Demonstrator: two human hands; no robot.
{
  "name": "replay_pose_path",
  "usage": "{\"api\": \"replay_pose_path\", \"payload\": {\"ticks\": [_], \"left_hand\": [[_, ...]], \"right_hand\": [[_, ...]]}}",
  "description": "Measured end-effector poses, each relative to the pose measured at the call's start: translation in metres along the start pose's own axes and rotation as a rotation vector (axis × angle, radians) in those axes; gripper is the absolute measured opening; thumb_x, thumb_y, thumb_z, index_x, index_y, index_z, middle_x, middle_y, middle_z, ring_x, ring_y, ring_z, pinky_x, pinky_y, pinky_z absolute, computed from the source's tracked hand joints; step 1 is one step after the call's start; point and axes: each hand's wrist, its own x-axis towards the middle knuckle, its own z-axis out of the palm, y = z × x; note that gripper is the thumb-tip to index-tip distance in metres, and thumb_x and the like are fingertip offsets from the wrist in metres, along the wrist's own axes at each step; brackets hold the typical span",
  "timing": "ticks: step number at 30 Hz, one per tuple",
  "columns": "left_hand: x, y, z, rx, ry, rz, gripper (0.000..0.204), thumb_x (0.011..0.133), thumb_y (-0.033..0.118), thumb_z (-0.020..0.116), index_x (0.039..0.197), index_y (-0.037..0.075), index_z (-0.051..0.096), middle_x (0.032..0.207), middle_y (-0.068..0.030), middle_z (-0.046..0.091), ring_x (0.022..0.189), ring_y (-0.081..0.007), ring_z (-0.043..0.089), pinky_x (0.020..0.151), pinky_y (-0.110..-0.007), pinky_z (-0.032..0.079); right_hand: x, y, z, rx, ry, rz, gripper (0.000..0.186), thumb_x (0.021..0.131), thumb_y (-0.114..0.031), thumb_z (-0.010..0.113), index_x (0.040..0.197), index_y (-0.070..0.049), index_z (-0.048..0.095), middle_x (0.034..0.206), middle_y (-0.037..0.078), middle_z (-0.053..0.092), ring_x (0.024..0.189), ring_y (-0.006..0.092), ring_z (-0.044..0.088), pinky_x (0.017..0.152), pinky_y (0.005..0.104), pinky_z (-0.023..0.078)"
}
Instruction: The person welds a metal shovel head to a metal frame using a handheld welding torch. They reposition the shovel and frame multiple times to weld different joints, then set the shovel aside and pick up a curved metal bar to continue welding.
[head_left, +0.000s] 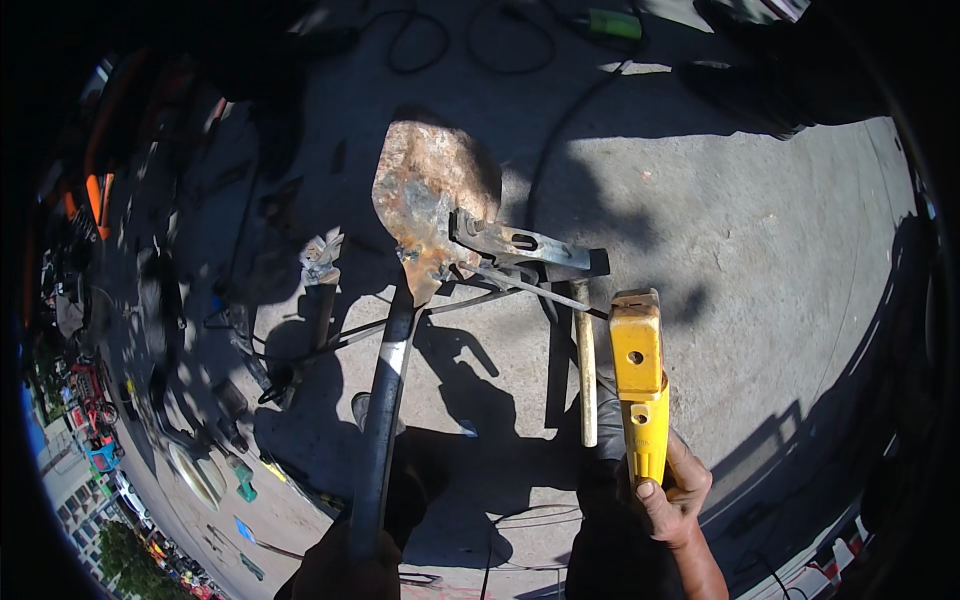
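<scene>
In shadow at the lower edge, my left hand [350, 572] is closed round the metal tube handle of a shovel [383, 400]. Its rusty, scorched blade [437, 170] points away from me. My right hand [680, 500] grips a yellow welding electrode holder [640, 370]. A thin grey electrode [545, 290] runs left from the holder's head toward the base of the blade; whether its tip touches cannot be made out. Beside the blade lies a slotted metal bar [525, 243], apparently on a dark stand. A pale, slim stick [586, 390] hangs below the bar.
Black cable [545, 165] curls over the concrete ground [750, 220]. A green plug-like piece [612, 24] lies at the top. Another person's dark shoes [745, 95] stand at the upper right. Scrap metal and tools litter the left, with a shiny crumpled piece [322, 257] nearer the blade.
</scene>
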Motion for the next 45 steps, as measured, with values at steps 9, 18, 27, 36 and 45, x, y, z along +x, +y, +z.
{"api": "replay_pose_path", "payload": {"ticks": [9,18,27,36,45], "left_hand": [[0.0,-0.011,-0.001,0.288,0.059,0.195,0.027,0.107,0.024,0.048,0.116,-0.002,0.047,0.057,0.0,0.047,0.038,-0.0063,0.04,0.036,-0.021,0.032],[0.002,-0.014,-0.002,0.376,0.078,0.237,0.027,0.107,0.023,0.046,0.115,-0.003,0.047,0.056,0.0005,0.045,0.038,-0.0055,0.037,0.036,-0.021,0.029],[0.001,-0.015,-0.005,0.394,0.067,0.24,0.028,0.107,0.024,0.046,0.115,-0.004,0.047,0.055,0.0007,0.044,0.037,-0.0059,0.037,0.036,-0.021,0.029],[0.001,-0.019,-0.01,0.382,0.177,0.121,0.031,0.106,0.026,0.046,0.113,-0.004,0.052,0.065,-0.0111,0.056,0.04,-0.0159,0.043,0.037,-0.031,0.039],[0.01,-0.043,-0.035,1.914,0.379,0.759,0.039,0.086,0.007,0.072,0.118,-0.008,0.058,0.117,-0.0279,0.061,0.079,-0.0323,0.06,0.07,-0.044,0.044]], "right_hand": [[-0.003,-0.003,-0.001,0.087,-0.001,0.011,0.064,0.09,-0.028,0.073,0.137,0.01,0.052,0.091,0.015,0.071,0.072,0.0174,0.069,0.068,0.0274,0.055],[0.0,-0.002,0.001,0.026,0.0,0.01,0.068,0.09,-0.041,0.072,0.136,0.006,0.055,0.084,0.012,0.069,0.065,0.0162,0.067,0.061,0.0259,0.054],[0.0,-0.002,0.002,0.018,0.005,-0.015,0.068,0.091,-0.039,0.073,0.137,0.007,0.054,0.086,0.013,0.069,0.068,0.0165,0.067,0.064,0.027,0.054],[-0.001,-0.002,-0.002,0.128,0.032,0.02,0.07,0.09,-0.038,0.073,0.14,0.007,0.051,0.088,0.013,0.068,0.064,0.0163,0.065,0.061,0.0269,0.053],[-0.018,0.005,-0.017,0.292,0.283,0.032,0.068,0.088,-0.045,0.073,0.122,0.011,0.055,0.081,0.013,0.065,0.061,0.0175,0.063,0.053,0.0269,0.051]]}}
